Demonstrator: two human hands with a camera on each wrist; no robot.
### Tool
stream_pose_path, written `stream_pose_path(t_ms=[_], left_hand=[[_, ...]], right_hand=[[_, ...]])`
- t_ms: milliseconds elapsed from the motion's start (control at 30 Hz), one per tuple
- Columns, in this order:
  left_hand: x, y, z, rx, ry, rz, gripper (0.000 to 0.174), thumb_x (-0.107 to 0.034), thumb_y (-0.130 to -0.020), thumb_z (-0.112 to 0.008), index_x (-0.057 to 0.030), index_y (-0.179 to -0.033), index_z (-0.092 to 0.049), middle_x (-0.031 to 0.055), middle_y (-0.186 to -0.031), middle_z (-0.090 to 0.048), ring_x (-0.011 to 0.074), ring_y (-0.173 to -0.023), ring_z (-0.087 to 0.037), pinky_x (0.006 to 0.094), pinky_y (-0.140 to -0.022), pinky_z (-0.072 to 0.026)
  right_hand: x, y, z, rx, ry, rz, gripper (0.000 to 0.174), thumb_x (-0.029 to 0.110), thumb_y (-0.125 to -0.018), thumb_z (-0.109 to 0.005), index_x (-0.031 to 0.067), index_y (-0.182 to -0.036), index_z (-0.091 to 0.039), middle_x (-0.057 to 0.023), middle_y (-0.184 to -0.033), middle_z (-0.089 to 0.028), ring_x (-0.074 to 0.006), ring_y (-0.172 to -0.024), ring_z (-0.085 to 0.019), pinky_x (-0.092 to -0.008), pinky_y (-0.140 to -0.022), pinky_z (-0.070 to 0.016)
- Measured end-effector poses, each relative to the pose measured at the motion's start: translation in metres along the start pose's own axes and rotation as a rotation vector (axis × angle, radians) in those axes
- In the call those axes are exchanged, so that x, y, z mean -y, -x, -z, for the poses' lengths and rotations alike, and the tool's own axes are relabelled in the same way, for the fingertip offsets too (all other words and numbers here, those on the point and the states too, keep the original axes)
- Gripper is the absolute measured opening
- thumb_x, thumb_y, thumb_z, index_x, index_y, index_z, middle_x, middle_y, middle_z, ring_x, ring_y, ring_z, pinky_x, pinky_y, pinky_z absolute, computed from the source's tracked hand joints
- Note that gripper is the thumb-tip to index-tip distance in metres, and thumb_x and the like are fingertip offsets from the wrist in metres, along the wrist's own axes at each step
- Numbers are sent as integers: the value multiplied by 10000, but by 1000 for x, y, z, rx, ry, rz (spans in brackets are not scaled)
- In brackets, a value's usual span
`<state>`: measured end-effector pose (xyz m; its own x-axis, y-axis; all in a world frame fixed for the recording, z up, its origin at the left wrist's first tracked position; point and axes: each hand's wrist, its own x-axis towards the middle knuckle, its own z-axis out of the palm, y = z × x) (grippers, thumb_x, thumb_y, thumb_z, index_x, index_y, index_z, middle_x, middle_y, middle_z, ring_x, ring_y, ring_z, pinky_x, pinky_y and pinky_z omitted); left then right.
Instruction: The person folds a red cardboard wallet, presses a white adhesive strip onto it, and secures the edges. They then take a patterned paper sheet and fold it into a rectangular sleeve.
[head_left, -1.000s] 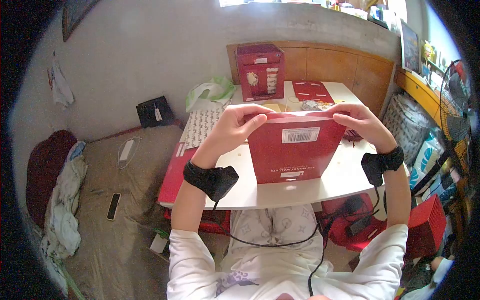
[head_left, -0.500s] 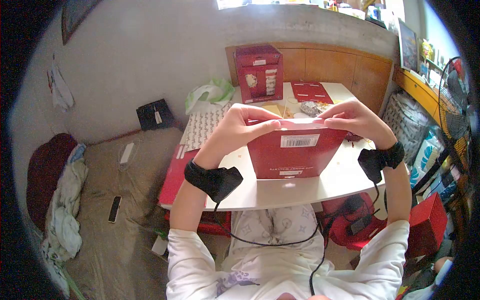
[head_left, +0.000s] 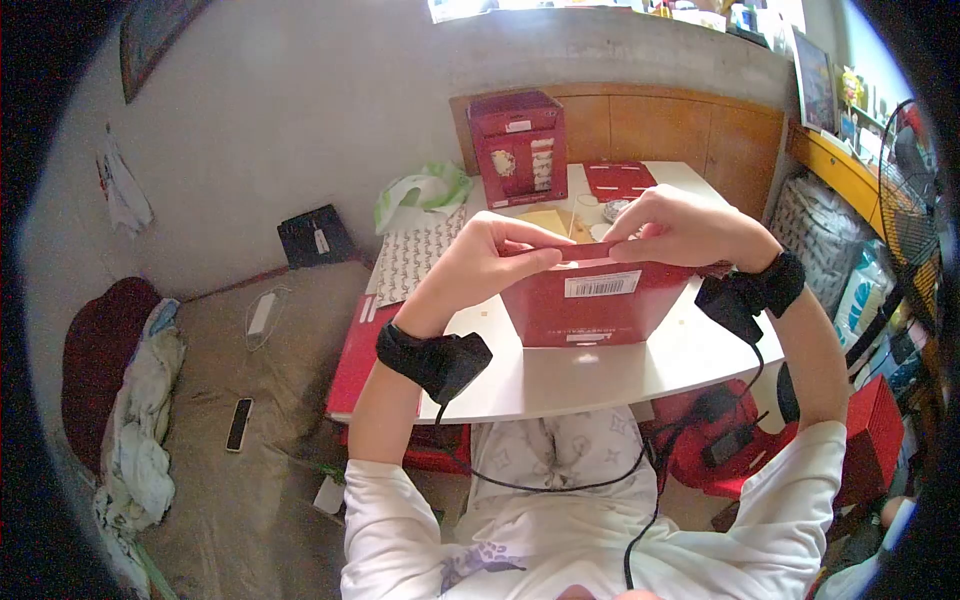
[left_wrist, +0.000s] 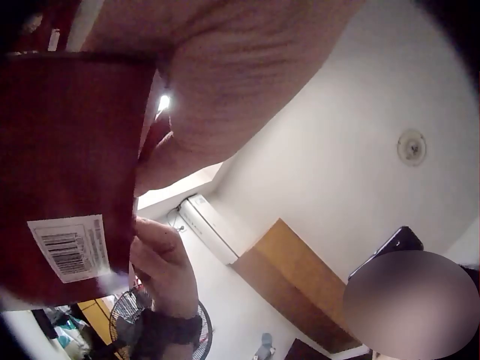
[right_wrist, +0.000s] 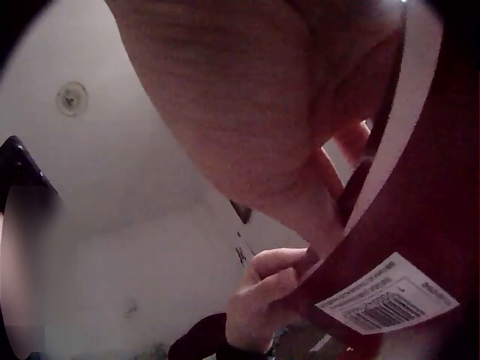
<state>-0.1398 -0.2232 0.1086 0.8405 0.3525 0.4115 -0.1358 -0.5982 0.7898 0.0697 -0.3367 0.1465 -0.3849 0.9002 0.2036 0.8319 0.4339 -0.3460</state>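
Note:
A red cardboard box stands upright on the white table, its lettering upside down from here. Near its top is a white barcode label, seen closer in the left wrist view. My left hand pinches the left part of the box's top edge between thumb and fingers. To the right, my right hand pinches the same edge, with its fingertips close to the middle. In the right wrist view a pale strip runs along the box's top, and the left hand is at the far end.
Behind stands a dark red box with a window, next to a flat red piece. A green-white plastic bag and a patterned sheet lie at the left. On the right are a fan and a red box.
Both hands have moved inward along the top edge, closer together. The pale strip seen at the top earlier is now mostly covered, with the edges drawn together.

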Motion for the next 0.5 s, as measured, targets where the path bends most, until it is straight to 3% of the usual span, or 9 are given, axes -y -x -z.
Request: stream_pose_path(t_ms=[100,233,300,433,500], left_hand=[[3,-1,2,35,1,59,182,-68,-797,-606,-1,-958,-656,47,-842,-653,54,-753,-570,195,-685,-476],[10,-5,-3,25,24,-13,181,-78,-791,-618,-15,-955,-661,34,-813,-655,48,-715,-562,191,-662,-472],[10,-5,-4,27,21,-25,181,-81,-790,-621,-20,-955,-663,29,-808,-655,45,-707,-556,190,-655,-469],[7,-3,-1,35,-86,47,181,-95,-791,-628,-23,-953,-665,20,-796,-649,36,-705,-540,189,-650,-460],[7,-1,-1,34,-98,51,184,-104,-793,-631,-19,-953,-663,19,-792,-647,35,-706,-537,189,-650,-458]], right_hand=[[3,0,-1,-24,42,-17,216,176,-811,-596,-3,-919,-647,-112,-761,-632,-157,-645,-562,-264,-614,-455],[-2,-8,-6,2,28,-25,203,178,-817,-583,-4,-877,-649,-99,-735,-625,-155,-610,-543,-268,-597,-449],[3,-10,-10,-24,-49,45,275,262,-801,-602,-2,-864,-647,-186,-703,-613,-221,-607,-606,-327,-585,-471],[4,-7,-11,-27,15,-3,267,260,-795,-611,2,-854,-647,-189,-696,-610,-235,-588,-596,-319,-571,-464],[8,-2,-10,-64,75,-35,184,181,-814,-586,22,-886,-645,-96,-729,-610,-154,-625,-549,-261,-598,-451]])
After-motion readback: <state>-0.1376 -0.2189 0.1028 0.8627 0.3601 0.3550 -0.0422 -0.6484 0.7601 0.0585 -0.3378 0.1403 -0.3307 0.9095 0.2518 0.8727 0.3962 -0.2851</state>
